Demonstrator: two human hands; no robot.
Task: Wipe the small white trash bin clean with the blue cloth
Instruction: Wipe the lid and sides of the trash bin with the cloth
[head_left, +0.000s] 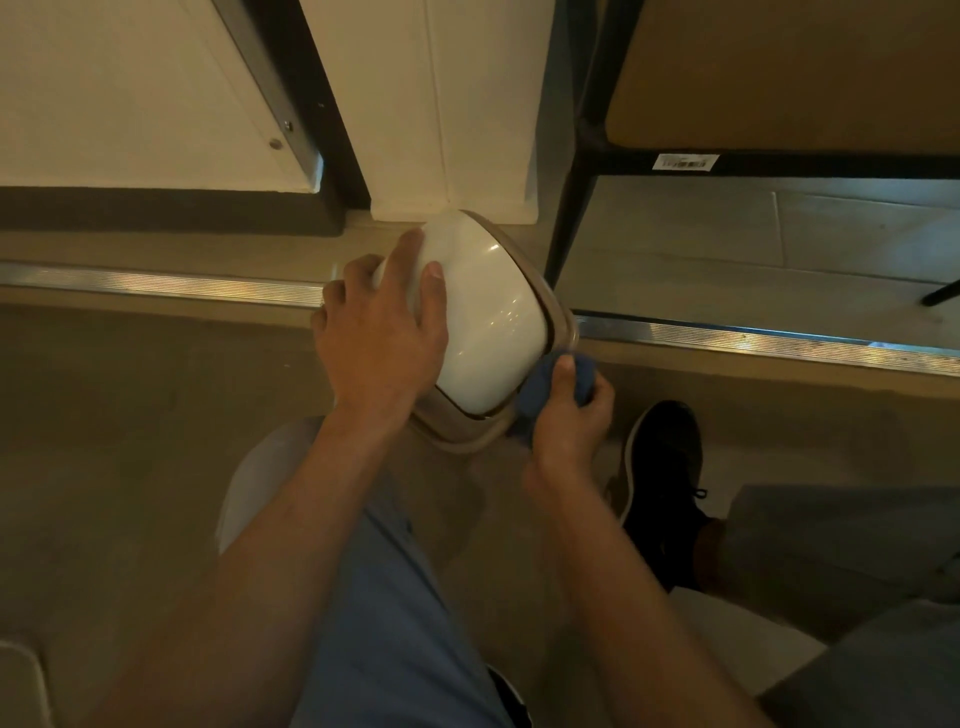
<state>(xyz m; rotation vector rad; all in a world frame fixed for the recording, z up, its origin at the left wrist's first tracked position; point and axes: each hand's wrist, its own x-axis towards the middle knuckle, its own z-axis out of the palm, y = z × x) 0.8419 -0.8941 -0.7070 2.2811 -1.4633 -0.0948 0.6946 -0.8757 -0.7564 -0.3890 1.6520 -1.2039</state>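
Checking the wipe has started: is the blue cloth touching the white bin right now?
Touching. The head view shows the blue cloth, bunched in the right hand, pressed against the beige rim of the trash bin, no gap.

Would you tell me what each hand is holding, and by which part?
The left hand grips the trash bin by its white domed top; the right hand pinches the bunched blue cloth against the bin's rim.
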